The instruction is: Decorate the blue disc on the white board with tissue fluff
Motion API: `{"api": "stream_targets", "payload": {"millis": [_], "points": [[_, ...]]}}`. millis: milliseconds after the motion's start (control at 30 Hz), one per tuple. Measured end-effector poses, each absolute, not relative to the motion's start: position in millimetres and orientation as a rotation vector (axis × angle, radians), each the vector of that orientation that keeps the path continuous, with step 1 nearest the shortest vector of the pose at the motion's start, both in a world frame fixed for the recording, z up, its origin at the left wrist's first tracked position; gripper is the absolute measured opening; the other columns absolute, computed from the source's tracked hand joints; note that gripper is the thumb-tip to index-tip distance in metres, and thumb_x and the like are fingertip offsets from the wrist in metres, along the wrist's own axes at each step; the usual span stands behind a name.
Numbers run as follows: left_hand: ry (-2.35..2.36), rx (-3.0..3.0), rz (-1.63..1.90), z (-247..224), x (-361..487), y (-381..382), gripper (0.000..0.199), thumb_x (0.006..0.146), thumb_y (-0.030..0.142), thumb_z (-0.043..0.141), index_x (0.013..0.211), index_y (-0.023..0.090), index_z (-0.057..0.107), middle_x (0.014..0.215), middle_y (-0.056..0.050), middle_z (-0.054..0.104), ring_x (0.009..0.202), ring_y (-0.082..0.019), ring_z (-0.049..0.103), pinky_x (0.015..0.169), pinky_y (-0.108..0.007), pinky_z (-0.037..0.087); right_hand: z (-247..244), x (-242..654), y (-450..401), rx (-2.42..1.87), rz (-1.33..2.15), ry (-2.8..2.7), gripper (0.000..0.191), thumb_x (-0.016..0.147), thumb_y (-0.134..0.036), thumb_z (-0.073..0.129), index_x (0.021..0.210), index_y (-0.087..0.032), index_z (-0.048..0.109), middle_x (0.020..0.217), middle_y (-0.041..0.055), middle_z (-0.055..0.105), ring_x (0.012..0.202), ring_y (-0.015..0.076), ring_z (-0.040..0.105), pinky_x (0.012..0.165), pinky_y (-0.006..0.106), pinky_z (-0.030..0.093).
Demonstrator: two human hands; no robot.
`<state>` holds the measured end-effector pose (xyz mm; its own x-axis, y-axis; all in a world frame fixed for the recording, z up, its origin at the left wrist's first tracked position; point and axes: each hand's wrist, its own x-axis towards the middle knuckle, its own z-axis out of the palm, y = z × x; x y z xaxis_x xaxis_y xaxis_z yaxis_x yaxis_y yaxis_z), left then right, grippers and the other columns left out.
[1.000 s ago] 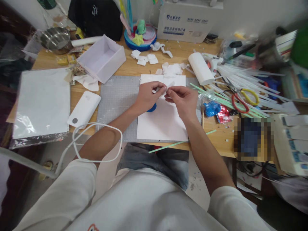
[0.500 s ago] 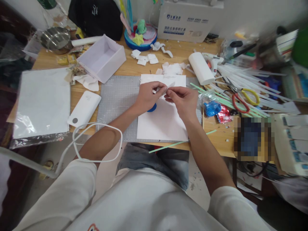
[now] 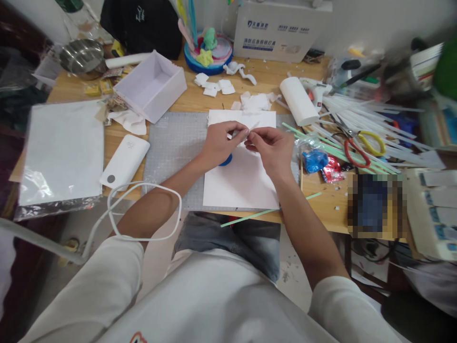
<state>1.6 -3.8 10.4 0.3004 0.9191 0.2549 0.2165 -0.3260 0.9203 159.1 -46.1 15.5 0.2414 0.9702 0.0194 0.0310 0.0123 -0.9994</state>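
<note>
White box [image 3: 303, 31] reads "消防应急照明灯具"; lettering on the black bag [image 3: 150, 35] is blurred

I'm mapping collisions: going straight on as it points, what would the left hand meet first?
The left hand would likely meet the right hand first, or the small white piece at their fingertips; depth is unclear there.

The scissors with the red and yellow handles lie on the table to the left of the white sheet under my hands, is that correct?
Not quite: the scissors lie to the right of the white sheet, as the head view shows. They do have red and yellow handles, and the sheet is under your left hand and right hand.
</note>
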Motion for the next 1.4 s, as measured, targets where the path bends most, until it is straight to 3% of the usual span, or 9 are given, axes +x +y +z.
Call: {"api": "stream_targets", "payload": {"millis": [667, 1400], "points": [[1.059, 1.823, 1.023, 14.5, 0.8, -7.2, 0.012, 0.094, 0.024, 0.072, 0.099, 0.017, 0.081, 0.098, -0.006, 0.081, 0.091, -0.016, 0.074, 0.072, -0.022, 0.056, 16.6, 160.1, -45.2, -1.309, 1.015, -1.033, 0.023, 0.076, -0.043, 0.086, 0.080, -0.023, 0.074, 0.070, -0.0033, 0.074, 0.067, 0.0129, 0.074, 0.065, 0.027, 0.066], [1.062, 1.712, 1.087, 6.4, 1.7, -0.6, 0.012, 0.092, 0.029, 0.070, 0.089, 0.019, 0.075, 0.085, -0.002, 0.076, 0.076, -0.014, 0.067, 0.068, -0.025, 0.054, 24.5, 164.0, -45.2, -1.297, 1.137, -0.891, 0.017, 0.077, -0.035, 0.076, 0.078, -0.025, 0.062, 0.070, -0.0058, 0.063, 0.064, 0.0083, 0.064, 0.061, 0.022, 0.058]]}}
